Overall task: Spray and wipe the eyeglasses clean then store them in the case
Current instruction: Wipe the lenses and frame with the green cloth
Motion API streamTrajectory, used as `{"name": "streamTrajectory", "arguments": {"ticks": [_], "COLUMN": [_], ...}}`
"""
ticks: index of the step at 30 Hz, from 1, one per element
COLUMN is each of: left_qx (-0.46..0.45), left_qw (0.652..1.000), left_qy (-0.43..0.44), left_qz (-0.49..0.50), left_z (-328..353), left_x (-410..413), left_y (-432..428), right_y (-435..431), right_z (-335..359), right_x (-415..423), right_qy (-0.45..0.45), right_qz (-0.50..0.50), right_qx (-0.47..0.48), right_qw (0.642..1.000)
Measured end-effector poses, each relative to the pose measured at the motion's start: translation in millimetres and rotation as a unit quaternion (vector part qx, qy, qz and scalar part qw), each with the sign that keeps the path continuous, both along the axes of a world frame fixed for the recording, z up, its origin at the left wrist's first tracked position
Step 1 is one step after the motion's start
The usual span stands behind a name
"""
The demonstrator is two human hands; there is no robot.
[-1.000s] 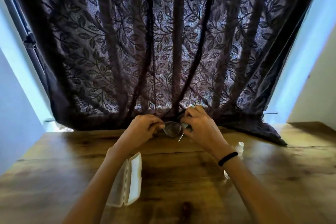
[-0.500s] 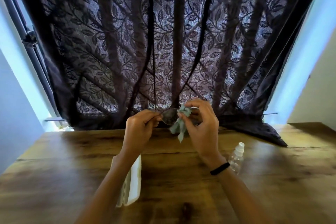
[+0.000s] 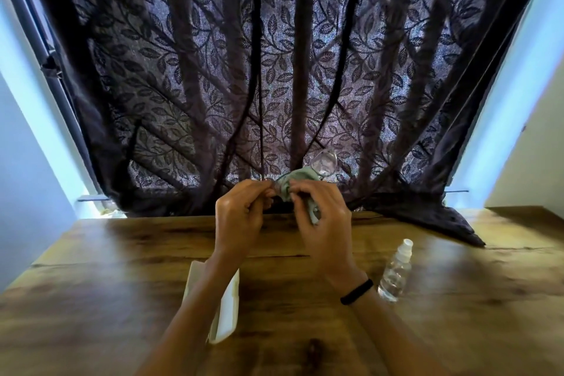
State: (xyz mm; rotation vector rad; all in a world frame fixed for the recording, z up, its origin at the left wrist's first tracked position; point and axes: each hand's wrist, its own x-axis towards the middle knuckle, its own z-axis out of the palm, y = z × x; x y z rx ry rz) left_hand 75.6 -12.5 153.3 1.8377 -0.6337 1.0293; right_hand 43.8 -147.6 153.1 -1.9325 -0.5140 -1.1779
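Note:
I hold the eyeglasses [image 3: 324, 162] raised above the far edge of the wooden table [image 3: 122, 268]. One clear lens sticks up to the right; the other lens is wrapped in a pale green cloth [image 3: 290, 181]. My left hand [image 3: 239, 217] pinches the frame at its left side. My right hand [image 3: 323, 223] presses the cloth around the covered lens, and the cloth's tail hangs down by my palm. A white glasses case [image 3: 227, 308] lies open on the table under my left forearm. A small clear spray bottle [image 3: 395, 272] stands to the right of my right wrist.
A dark leaf-patterned curtain [image 3: 274, 70] hangs right behind the table, its corner draped on the tabletop at the far right [image 3: 442, 220]. Pale walls close in on both sides.
My hands have drawn closer together and the glasses have turned, so one lens now points up to the right. The cloth now wraps the other lens instead of dangling.

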Motion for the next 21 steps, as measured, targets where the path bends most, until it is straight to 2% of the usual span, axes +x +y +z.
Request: {"name": "streamTrajectory", "arguments": {"ticks": [5, 10, 14, 18, 21], "left_qx": [-0.014, -0.003, -0.019, -0.037, -0.035], "left_qw": [1.0, 1.0, 1.0, 0.999, 0.999], "left_qy": [0.001, -0.009, -0.01, -0.003, 0.0], "left_qz": [-0.005, 0.028, 0.016, -0.01, -0.013], "left_z": [0, 1, -1, -2, -2], "left_x": [0, 0, -2, -1, -4], "left_y": [-2, -4, -3, -2, -6], "right_y": [-5, 8, -2, -12, -12], "right_z": [10, 6, 3, 11, 18], "right_x": [3, -2, -2, 2, 7], "right_qy": [0.038, 0.056, 0.046, 0.031, 0.015], "right_qz": [0.018, 0.083, 0.058, 0.022, 0.016], "right_qx": [0.051, 0.009, 0.008, 0.06, 0.046], "right_qw": [0.998, 0.995, 0.997, 0.998, 0.999]}}
